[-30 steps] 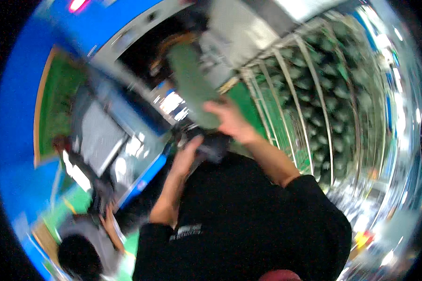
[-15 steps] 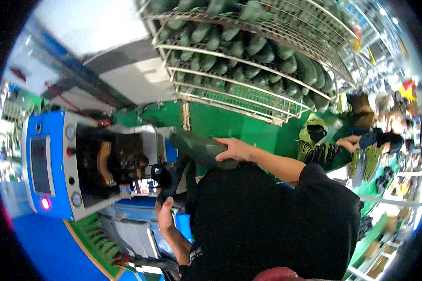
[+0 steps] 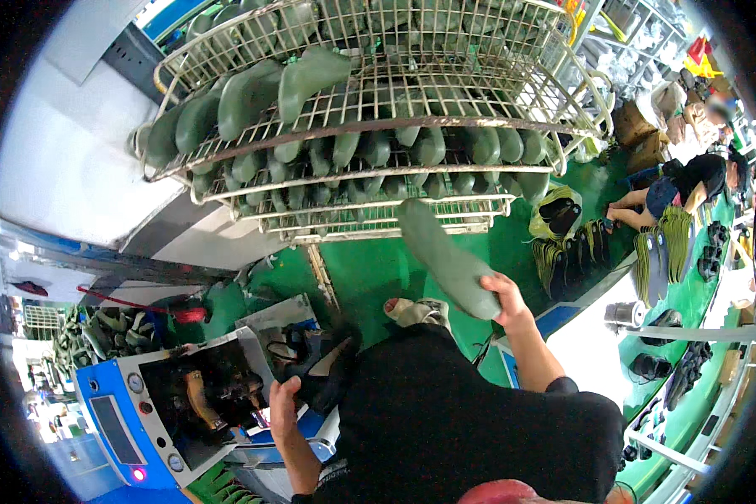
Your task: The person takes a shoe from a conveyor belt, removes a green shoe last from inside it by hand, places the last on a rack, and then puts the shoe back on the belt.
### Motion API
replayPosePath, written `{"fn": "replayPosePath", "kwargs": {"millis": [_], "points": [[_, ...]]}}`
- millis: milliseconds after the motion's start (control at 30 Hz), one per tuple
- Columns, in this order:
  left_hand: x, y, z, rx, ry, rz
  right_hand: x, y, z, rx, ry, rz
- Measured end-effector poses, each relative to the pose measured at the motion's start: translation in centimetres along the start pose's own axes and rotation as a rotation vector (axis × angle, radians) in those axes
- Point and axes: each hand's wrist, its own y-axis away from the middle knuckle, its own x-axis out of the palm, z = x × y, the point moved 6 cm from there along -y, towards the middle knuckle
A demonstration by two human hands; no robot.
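My right hand (image 3: 508, 299) grips a green shoe last (image 3: 445, 260) by one end. The other end points up toward the wire rack. On the left, my left hand (image 3: 286, 412) is at a black shoe upper (image 3: 323, 363), its thumb up along the near side. Most of its fingers are hidden, and the upper is blurred. Just left of that hand stands a blue and white machine (image 3: 134, 420) with a dark open bay, where a brown curved part (image 3: 200, 399) shows.
A wire rack (image 3: 378, 126) of several green lasts stands ahead. Black and yellow-green shoe parts (image 3: 563, 260) stand at the right, near a white tabletop (image 3: 584, 353). Another person (image 3: 701, 185) bends farther right. More lasts (image 3: 105, 336) are heaped at the far left.
My right hand has lifted the last away from the black upper, forward and right toward the rack. The view has turned, so more of the rack shows. My left hand stays near the machine.
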Motion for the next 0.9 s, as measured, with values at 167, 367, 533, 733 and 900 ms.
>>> {"fn": "replayPosePath", "kwargs": {"millis": [167, 367, 533, 733, 900], "points": [[7.1, -0.3, -8.3, -0.071, -0.277, 0.185, -7.3, 3.4, 4.5, -0.177, -0.279, -0.047], [14.3, -3.3, -9.8, -0.04, -0.193, 0.343, -10.5, 2.5, 8.8, -0.454, -0.611, 0.092], [17.6, -5.6, -8.1, 0.035, -0.052, 0.435, -8.7, -1.3, 12.2, -0.413, -0.814, 0.182], [18.6, -4.1, -10.5, -0.017, -0.061, 0.293, -7.8, -4.1, 15.8, -0.325, -1.156, 0.509], [18.8, -4.4, -10.2, -0.032, -0.075, 0.296, -7.3, -9.6, 24.5, -0.628, -0.77, 0.169]]}}
